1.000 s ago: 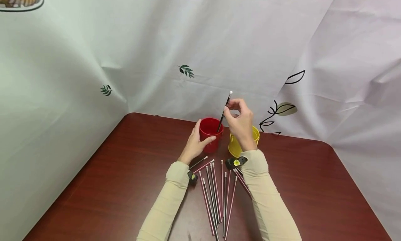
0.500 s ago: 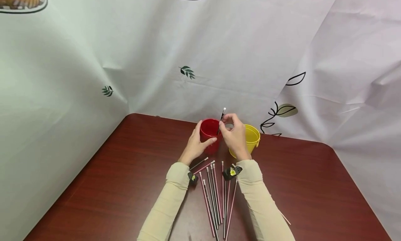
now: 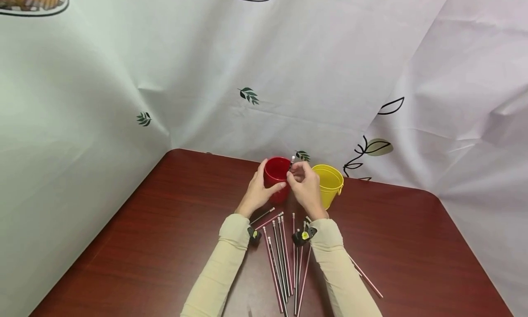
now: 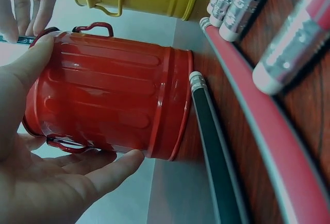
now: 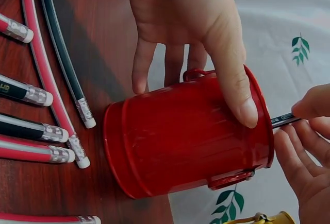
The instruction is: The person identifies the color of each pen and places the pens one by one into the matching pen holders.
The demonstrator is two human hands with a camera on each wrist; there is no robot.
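Note:
A small red metal bucket (image 3: pixel 278 194) with side handles stands upright at the back of the table. My left hand (image 3: pixel 256 192) grips it from the left, the thumb lying on the near side by the rim, as the right wrist view shows. My right hand (image 3: pixel 307 188) pinches a black pencil (image 5: pixel 284 120) between thumb and fingers at the bucket's right rim. The pencil's white eraser end points up, and its lower part is hidden inside the red bucket. Close by on the right stands a yellow bucket (image 3: pixel 330 184), partly behind my right hand.
Several black pencils (image 4: pixel 216 147) and pink pencils (image 3: pixel 272 271) lie spread on the brown table (image 3: pixel 165 225) between my forearms, erasers toward the buckets. More lie by my right forearm. A pale patterned cloth (image 3: pixel 206 79) hangs behind the table.
My right hand has moved down and left with the black pencil, which has sunk deeper into the red bucket. More of the yellow bucket shows. My left hand keeps its grip.

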